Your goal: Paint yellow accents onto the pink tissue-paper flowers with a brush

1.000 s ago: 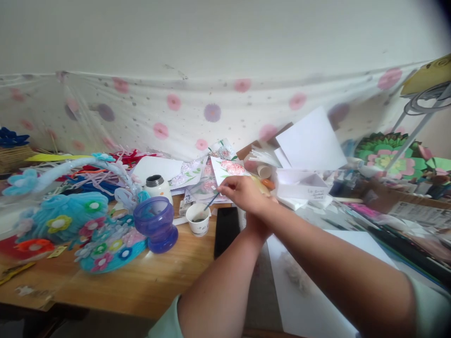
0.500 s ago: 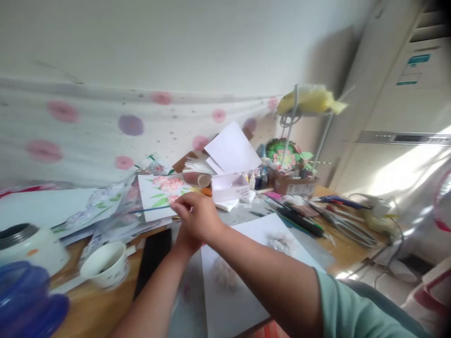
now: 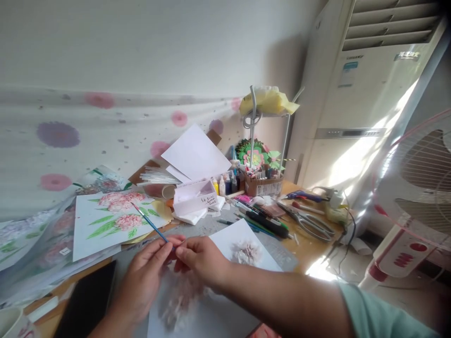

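"Where is the brush (image 3: 150,222)?"
"Before the painting (image 3: 128,222). Left hand (image 3: 150,263) and right hand (image 3: 204,257) pinch it, each grip closed. Better to turn it gently, without touching the paper."

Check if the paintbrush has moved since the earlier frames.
Yes, rightward: the paintbrush had its tip at the paper cup; now it is well right of that cup, tip seen against the flower painting.
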The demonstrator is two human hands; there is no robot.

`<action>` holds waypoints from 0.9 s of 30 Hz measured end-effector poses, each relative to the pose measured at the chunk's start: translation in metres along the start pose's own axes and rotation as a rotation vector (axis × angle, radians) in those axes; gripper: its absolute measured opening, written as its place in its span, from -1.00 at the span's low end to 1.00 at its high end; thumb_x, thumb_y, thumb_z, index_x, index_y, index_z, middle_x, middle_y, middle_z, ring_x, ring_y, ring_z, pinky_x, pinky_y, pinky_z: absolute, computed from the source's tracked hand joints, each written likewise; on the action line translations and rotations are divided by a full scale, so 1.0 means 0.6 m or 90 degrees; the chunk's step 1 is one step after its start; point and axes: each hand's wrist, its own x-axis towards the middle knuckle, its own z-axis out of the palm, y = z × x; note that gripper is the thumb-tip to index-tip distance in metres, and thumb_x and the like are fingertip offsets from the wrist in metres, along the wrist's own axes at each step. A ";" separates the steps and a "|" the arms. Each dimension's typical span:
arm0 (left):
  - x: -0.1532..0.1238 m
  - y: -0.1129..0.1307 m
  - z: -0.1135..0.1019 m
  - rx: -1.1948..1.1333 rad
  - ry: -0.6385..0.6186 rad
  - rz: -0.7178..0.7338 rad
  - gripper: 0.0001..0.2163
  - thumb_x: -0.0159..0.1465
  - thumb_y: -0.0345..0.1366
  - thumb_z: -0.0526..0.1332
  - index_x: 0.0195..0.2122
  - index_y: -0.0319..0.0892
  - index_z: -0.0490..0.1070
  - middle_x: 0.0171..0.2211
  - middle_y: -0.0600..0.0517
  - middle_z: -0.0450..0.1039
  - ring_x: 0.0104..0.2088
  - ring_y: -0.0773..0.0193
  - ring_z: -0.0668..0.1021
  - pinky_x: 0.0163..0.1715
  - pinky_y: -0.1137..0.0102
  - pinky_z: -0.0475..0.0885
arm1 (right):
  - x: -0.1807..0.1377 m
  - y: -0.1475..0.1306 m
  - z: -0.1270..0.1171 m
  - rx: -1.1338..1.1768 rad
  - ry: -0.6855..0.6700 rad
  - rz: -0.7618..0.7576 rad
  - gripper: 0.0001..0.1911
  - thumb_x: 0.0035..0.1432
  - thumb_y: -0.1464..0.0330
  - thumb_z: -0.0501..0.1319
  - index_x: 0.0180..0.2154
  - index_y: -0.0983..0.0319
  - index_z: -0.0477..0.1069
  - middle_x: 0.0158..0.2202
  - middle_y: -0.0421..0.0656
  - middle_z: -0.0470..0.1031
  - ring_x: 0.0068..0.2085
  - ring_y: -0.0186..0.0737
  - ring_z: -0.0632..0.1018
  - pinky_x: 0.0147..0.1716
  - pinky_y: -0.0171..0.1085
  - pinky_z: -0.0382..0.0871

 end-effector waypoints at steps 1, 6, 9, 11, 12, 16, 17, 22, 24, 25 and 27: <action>0.001 -0.001 -0.001 0.000 -0.011 -0.013 -0.57 -0.10 0.11 0.48 -0.43 -0.17 0.62 -0.31 -0.09 0.62 -0.28 0.05 0.61 -0.31 0.27 0.57 | 0.001 0.003 -0.026 -0.032 -0.013 0.001 -0.71 0.32 0.23 0.22 -0.02 0.27 0.45 -0.10 -0.11 0.56 -0.20 -0.22 0.61 -0.22 -0.14 0.56; 0.007 -0.022 -0.021 0.057 -0.019 -0.063 -0.58 -0.01 0.14 0.44 -0.34 -0.11 0.57 -0.41 0.05 0.56 -0.29 0.20 0.54 -0.31 0.46 0.47 | 0.012 0.032 -0.221 -0.248 0.097 0.039 -0.70 0.31 0.25 0.23 0.02 0.25 0.44 0.03 -0.07 0.52 -0.06 -0.13 0.58 -0.09 -0.05 0.53; 0.007 -0.032 -0.028 0.097 -0.025 -0.063 -0.58 0.09 0.14 0.37 -0.21 -0.07 0.50 -0.46 0.09 0.52 -0.33 0.23 0.50 -0.35 0.47 0.42 | 0.016 0.048 -0.316 -0.365 0.172 0.073 -0.69 0.32 0.24 0.21 0.03 0.22 0.44 0.05 -0.08 0.50 -0.05 -0.12 0.57 -0.08 -0.06 0.52; 0.005 -0.033 -0.028 0.099 -0.015 -0.063 -0.59 0.14 0.13 0.34 -0.17 -0.05 0.45 -0.47 0.11 0.51 -0.36 0.24 0.48 -0.36 0.46 0.40 | 0.025 0.050 -0.343 -0.433 0.175 0.069 -0.70 0.33 0.24 0.21 0.02 0.22 0.44 0.04 -0.08 0.51 -0.06 -0.14 0.58 -0.09 -0.07 0.53; 0.004 -0.031 -0.027 0.097 -0.004 -0.060 -0.61 0.15 0.12 0.33 -0.18 -0.04 0.43 -0.47 0.12 0.51 -0.36 0.24 0.48 -0.36 0.46 0.38 | 0.033 0.048 -0.345 -0.465 0.165 0.055 -0.71 0.33 0.24 0.20 0.02 0.22 0.44 0.04 -0.08 0.51 -0.07 -0.15 0.58 -0.09 -0.07 0.53; 0.002 -0.021 -0.022 0.078 0.026 -0.046 -0.72 0.21 0.02 0.28 -0.28 -0.06 0.39 -0.48 0.12 0.51 -0.38 0.26 0.47 -0.34 0.44 0.36 | 0.091 0.032 -0.297 -0.583 0.087 -0.044 -0.67 0.32 0.26 0.22 0.08 0.21 0.42 0.13 -0.04 0.46 0.03 -0.10 0.55 -0.01 0.01 0.49; 0.002 -0.019 -0.021 0.078 0.024 -0.047 -0.74 0.22 0.00 0.26 -0.29 -0.07 0.38 -0.48 0.12 0.51 -0.39 0.26 0.47 -0.35 0.44 0.35 | 0.111 0.028 -0.280 -0.611 0.072 -0.063 -0.64 0.31 0.26 0.23 0.10 0.20 0.40 0.16 -0.03 0.43 0.06 -0.07 0.53 0.02 0.04 0.47; 0.003 -0.016 -0.019 0.092 0.008 -0.045 -0.76 0.24 -0.03 0.24 -0.36 -0.11 0.38 -0.48 0.09 0.51 -0.41 0.25 0.47 -0.38 0.42 0.34 | 0.200 0.025 -0.231 -0.697 0.040 -0.044 -0.64 0.31 0.25 0.22 0.10 0.20 0.40 0.13 -0.04 0.45 0.03 -0.09 0.54 -0.02 0.01 0.49; 0.003 -0.016 -0.020 0.098 0.000 -0.029 -0.71 0.26 0.01 0.21 -0.39 -0.11 0.39 -0.48 0.07 0.50 -0.42 0.25 0.46 -0.38 0.41 0.33 | 0.217 0.024 -0.236 -0.701 0.036 -0.020 -0.68 0.32 0.25 0.22 0.07 0.20 0.42 0.10 -0.05 0.48 -0.01 -0.12 0.56 -0.05 -0.03 0.51; 0.002 -0.016 -0.020 0.102 -0.002 -0.021 -0.68 0.28 0.04 0.19 -0.41 -0.12 0.39 -0.48 0.06 0.50 -0.42 0.25 0.45 -0.39 0.41 0.32 | 0.221 0.023 -0.242 -0.699 0.038 -0.012 -0.69 0.33 0.25 0.21 0.06 0.20 0.43 0.09 -0.05 0.48 -0.02 -0.13 0.56 -0.05 -0.04 0.51; 0.001 -0.016 -0.021 0.110 -0.002 -0.006 -0.62 0.32 0.08 0.14 -0.44 -0.12 0.39 -0.49 0.06 0.48 -0.44 0.25 0.43 -0.40 0.40 0.31 | 0.222 0.017 -0.254 -0.685 0.043 -0.008 -0.70 0.33 0.24 0.20 0.04 0.19 0.44 0.08 -0.06 0.49 -0.03 -0.14 0.56 -0.06 -0.06 0.52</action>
